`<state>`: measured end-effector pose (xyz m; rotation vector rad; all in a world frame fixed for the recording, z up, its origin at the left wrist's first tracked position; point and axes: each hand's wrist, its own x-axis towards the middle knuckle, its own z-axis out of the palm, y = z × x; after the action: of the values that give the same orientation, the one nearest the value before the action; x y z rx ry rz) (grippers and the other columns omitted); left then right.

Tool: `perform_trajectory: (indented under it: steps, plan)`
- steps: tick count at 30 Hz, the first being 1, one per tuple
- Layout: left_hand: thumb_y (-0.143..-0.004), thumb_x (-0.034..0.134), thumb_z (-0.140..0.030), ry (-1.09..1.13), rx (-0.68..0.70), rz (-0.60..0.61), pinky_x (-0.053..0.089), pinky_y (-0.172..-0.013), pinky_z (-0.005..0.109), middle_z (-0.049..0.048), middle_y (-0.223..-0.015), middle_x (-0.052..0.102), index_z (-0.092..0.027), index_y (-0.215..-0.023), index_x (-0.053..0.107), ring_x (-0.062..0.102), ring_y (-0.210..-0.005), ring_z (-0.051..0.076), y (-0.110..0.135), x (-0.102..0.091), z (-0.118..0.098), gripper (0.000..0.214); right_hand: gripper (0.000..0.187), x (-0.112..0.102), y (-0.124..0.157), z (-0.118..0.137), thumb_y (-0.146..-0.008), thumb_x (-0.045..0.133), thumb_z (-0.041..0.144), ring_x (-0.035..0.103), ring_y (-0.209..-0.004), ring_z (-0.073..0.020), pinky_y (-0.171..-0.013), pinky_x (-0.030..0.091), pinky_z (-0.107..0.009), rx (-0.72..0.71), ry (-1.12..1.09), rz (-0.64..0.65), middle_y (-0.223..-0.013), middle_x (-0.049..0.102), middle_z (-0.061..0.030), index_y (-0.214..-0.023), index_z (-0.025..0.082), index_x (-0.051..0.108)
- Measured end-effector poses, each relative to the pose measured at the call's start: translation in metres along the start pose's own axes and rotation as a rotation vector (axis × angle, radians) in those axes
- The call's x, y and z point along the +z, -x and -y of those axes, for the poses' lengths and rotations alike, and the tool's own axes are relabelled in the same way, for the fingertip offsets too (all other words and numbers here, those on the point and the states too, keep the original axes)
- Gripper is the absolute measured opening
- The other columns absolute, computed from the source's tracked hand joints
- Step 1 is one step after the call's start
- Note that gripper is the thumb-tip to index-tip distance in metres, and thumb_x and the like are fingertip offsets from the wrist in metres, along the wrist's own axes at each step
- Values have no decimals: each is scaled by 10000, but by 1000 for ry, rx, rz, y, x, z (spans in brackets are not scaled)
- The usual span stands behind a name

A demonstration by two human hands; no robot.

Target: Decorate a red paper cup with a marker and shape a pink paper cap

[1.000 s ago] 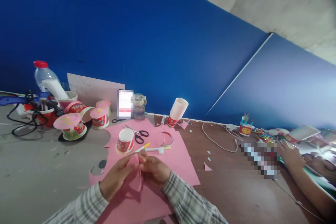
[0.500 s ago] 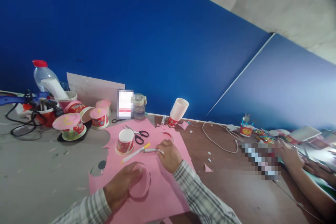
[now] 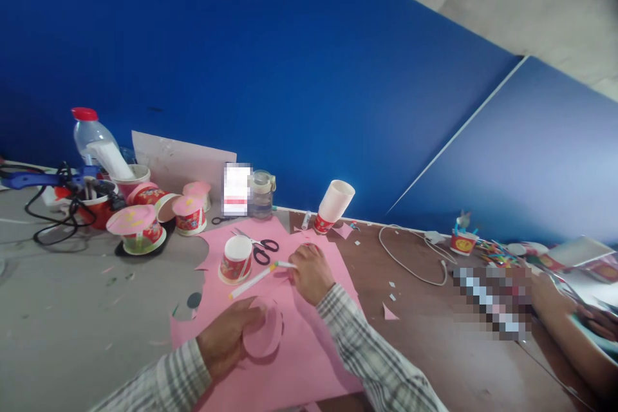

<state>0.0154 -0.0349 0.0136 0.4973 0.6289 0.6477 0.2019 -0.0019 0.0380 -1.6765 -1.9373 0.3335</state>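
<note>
My left hand [image 3: 229, 335] pinches a round pink paper disc [image 3: 263, 335] between thumb and fingers. My right hand [image 3: 311, 273] is closed around a slim white marker [image 3: 286, 264], whose greenish end points left. That end meets or overlaps the yellow end of a white-and-yellow marker [image 3: 250, 284] lying on the pink paper sheet [image 3: 309, 354]. A bit of red shows behind my right knuckles, too small to name. Beyond my hands, an upside-down red-and-white paper cup [image 3: 236, 262] stands on the sheet, with black-handled scissors [image 3: 265, 251] beside it.
At the left stand several cups with pink tops [image 3: 132, 222] and a red-capped bottle [image 3: 94, 132]. A clear jar [image 3: 263, 196] and stacked paper cups [image 3: 335, 203] are by the blue partition [image 3: 270, 64]. A white cable [image 3: 391, 261] lies right; another person's arm [image 3: 555, 309] is beyond.
The view has shifted slightly, so most things sit further right. The marker in my right hand has shifted up to the yellow marker's end. My left hand keeps the pink disc.
</note>
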Motion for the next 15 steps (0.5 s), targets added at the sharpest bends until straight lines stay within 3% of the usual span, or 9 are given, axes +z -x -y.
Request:
perform_trajectory:
  steps: [5,8,12,15]
  plan:
    - [-531,684,-202,-59,35,72,482,-576,391,138,-585,682,-94,-608,686,618,-620,313,2,4,-5,132,56,-38,2,-4,-727,570,218,488,-696,-201,-675,379,-312,95,-318,-329,-744,538,-19,-778,200,553]
    - [-532,689,-229,-63,35,79,484,-582,392,165,-630,694,-79,-630,691,614,-660,325,1,2,-4,179,144,-44,4,-9,-778,486,345,480,-561,-166,-552,400,-284,183,-553,-450,-652,511,9,-814,205,484]
    - [-493,714,-235,-17,32,11,496,-608,420,182,-657,704,-61,-688,700,618,-672,341,-1,-1,-2,261,275,-32,8,-11,-739,482,466,467,-400,-137,-413,398,-253,272,-869,-347,-492,499,29,-686,198,465]
    - [-449,740,-232,-29,55,-74,514,-558,404,170,-663,714,-72,-735,710,625,-635,329,1,0,-4,329,290,-17,12,-11,-666,570,460,440,-337,-119,-359,372,-226,330,-1027,-232,-421,498,39,-676,177,511]
